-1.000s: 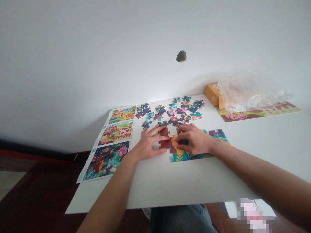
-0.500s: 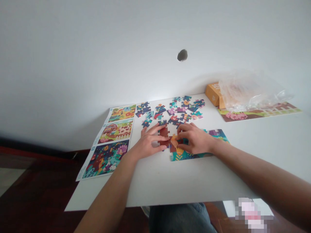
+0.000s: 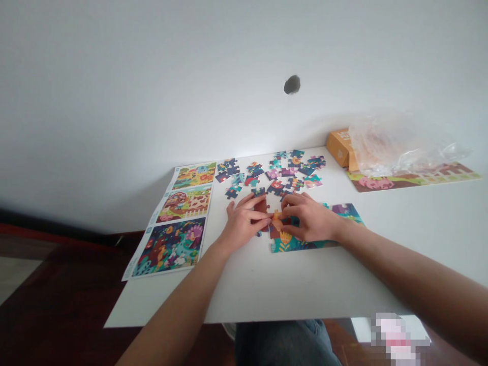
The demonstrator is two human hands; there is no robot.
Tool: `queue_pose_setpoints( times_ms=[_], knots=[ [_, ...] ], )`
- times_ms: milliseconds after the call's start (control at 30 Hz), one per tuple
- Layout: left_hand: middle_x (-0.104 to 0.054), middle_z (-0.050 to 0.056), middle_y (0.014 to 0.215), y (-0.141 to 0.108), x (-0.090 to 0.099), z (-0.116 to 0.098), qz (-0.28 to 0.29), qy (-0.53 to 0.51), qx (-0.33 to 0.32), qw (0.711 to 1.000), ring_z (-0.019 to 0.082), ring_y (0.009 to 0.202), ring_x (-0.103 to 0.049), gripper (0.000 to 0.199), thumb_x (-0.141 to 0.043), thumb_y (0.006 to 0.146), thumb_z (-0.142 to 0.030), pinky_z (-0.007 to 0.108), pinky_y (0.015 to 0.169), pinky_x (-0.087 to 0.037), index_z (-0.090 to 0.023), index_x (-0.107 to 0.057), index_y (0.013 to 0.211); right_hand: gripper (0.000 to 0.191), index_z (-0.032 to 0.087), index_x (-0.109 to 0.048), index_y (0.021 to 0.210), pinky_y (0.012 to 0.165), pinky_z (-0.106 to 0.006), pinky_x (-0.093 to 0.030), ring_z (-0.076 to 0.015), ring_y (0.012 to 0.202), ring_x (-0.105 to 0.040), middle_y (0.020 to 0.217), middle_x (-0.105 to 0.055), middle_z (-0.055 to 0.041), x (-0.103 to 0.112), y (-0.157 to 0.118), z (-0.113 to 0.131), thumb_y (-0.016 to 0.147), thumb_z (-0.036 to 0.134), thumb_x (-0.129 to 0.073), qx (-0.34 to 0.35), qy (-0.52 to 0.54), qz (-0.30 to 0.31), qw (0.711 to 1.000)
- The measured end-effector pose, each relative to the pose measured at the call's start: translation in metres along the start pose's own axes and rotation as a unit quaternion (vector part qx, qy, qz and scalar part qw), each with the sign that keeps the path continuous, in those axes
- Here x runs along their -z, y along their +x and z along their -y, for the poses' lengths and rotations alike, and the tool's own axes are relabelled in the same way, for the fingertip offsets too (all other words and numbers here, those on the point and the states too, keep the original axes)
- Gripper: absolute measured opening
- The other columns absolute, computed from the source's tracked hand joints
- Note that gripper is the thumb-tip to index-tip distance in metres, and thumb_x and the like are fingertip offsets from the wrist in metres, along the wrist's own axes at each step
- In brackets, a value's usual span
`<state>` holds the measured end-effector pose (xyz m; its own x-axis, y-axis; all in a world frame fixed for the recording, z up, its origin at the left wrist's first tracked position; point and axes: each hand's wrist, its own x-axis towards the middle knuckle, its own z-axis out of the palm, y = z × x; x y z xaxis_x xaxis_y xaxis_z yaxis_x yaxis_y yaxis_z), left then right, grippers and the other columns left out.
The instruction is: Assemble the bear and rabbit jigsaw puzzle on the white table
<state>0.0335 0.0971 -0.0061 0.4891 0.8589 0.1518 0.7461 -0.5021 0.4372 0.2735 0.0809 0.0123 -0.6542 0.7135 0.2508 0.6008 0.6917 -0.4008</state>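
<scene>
My left hand (image 3: pixel 243 223) is over some brown puzzle pieces (image 3: pixel 261 205). Its thumb and index finger come together at the edge of one piece, while the other fingers stretch over the pieces above. Close beside it, my right hand (image 3: pixel 305 217) curls its fingers down onto a puzzle piece with an orange animal (image 3: pixel 277 221). That piece lies at the upper left of a joined puzzle strip (image 3: pixel 295 245) showing a yellow flower and teal leaves. My right hand and wrist hide part of the strip.
Loose puzzle pieces (image 3: pixel 277 186) are scattered behind my hands. A sheet with three printed pictures (image 3: pixel 168 246) lies at the left. An orange box (image 3: pixel 338 148), a clear plastic bag (image 3: pixel 407 147) and a farm-scene puzzle (image 3: pixel 375 183) sit at the back right by the wall.
My left thumb has moved up toward the index finger, and its fingers have shifted slightly right to the joint between the pieces. My right hand stays in place. The view has shifted slightly.
</scene>
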Motion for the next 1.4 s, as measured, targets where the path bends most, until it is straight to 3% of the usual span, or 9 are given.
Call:
queue_pose_setpoints(
  times_ms=[200, 300, 400, 500, 633, 1033, 1267, 1400],
  knots=[
    [-0.054, -0.003, 0.144, 0.001, -0.007, -0.007, -0.017, -0.009, 0.026, 0.999, 0.035, 0.141, -0.038, 0.015, -0.068, 0.087, -0.031, 0.075, 0.110, -0.016, -0.041, -0.078, 0.091, 0.016, 0.017, -0.070, 0.086, 0.083, -0.035, -0.039, -0.0203, 0.090, -0.058, 0.099, -0.062, -0.0083, -0.001, 0.001, 0.000, 0.087, 0.032, -0.063, 0.005, -0.004, -0.005, 1.000],
    [-0.052, -0.002, 0.147, 0.000, -0.001, -0.005, -0.005, -0.019, 0.014, 1.000, 0.034, 0.143, -0.035, 0.019, -0.065, 0.089, -0.033, 0.074, 0.112, -0.015, -0.040, -0.076, 0.103, 0.018, 0.018, -0.070, 0.089, 0.084, -0.035, -0.038, -0.0202, 0.091, -0.058, 0.100, -0.061, -0.0079, -0.002, 0.001, 0.000, 0.088, 0.034, -0.062, 0.004, -0.001, -0.006, 1.000],
    [-0.047, 0.003, 0.151, -0.003, 0.015, 0.006, 0.034, -0.055, -0.020, 0.998, 0.032, 0.142, -0.038, 0.034, -0.059, 0.092, -0.037, 0.068, 0.116, -0.016, -0.035, -0.066, 0.126, 0.017, 0.020, -0.071, 0.094, 0.084, -0.035, -0.038, -0.0205, 0.092, -0.058, 0.102, -0.061, -0.0074, -0.002, 0.001, -0.001, 0.087, 0.034, -0.064, 0.005, 0.002, -0.005, 1.000],
    [-0.042, 0.005, 0.154, -0.006, 0.032, 0.023, 0.105, -0.068, -0.063, 0.990, 0.032, 0.145, -0.034, 0.059, -0.068, 0.086, -0.043, 0.064, 0.120, -0.008, -0.035, -0.052, 0.141, 0.018, 0.020, -0.071, 0.093, 0.083, -0.035, -0.038, -0.0208, 0.092, -0.058, 0.102, -0.061, -0.0076, -0.002, 0.000, -0.002, 0.086, 0.034, -0.064, 0.005, -0.001, -0.004, 1.000],
    [-0.043, 0.003, 0.153, -0.008, 0.041, 0.043, 0.179, -0.051, -0.095, 0.978, 0.031, 0.145, -0.033, 0.051, -0.069, 0.085, -0.049, 0.062, 0.119, 0.006, -0.038, -0.059, 0.133, 0.017, 0.018, -0.071, 0.091, 0.083, -0.035, -0.038, -0.0211, 0.092, -0.057, 0.102, -0.061, -0.0082, -0.002, 0.000, -0.002, 0.085, 0.033, -0.065, 0.003, -0.006, 0.003, 1.000],
    [-0.046, -0.001, 0.152, -0.008, 0.034, 0.042, 0.143, -0.015, -0.119, 0.982, 0.030, 0.146, -0.032, 0.034, -0.064, 0.089, -0.046, 0.060, 0.122, 0.000, -0.039, -0.068, 0.122, 0.018, 0.018, -0.071, 0.091, 0.082, -0.035, -0.037, -0.0212, 0.091, -0.056, 0.100, -0.061, -0.0086, 0.000, 0.001, 0.000, 0.084, 0.033, -0.065, 0.006, -0.009, 0.006, 1.000],
    [-0.049, 0.001, 0.149, -0.009, 0.035, 0.031, 0.115, -0.003, -0.131, 0.985, 0.031, 0.142, -0.038, 0.030, -0.065, 0.089, -0.038, 0.061, 0.120, -0.013, -0.038, -0.070, 0.119, 0.017, 0.018, -0.070, 0.089, 0.080, -0.035, -0.036, -0.0206, 0.089, -0.056, 0.100, -0.061, -0.0082, 0.001, 0.001, 0.003, 0.085, 0.034, -0.064, 0.006, -0.019, -0.003, 1.000],
    [-0.056, 0.002, 0.142, -0.010, 0.035, 0.028, 0.098, -0.007, -0.140, 0.985, 0.030, 0.138, -0.040, 0.026, -0.068, 0.086, -0.037, 0.056, 0.120, -0.019, -0.036, -0.074, 0.112, 0.016, 0.020, -0.070, 0.090, 0.080, -0.035, -0.036, -0.0202, 0.089, -0.056, 0.099, -0.062, -0.0075, 0.001, 0.000, 0.006, 0.085, 0.034, -0.065, 0.016, -0.010, 0.002, 1.000]
  ],
)
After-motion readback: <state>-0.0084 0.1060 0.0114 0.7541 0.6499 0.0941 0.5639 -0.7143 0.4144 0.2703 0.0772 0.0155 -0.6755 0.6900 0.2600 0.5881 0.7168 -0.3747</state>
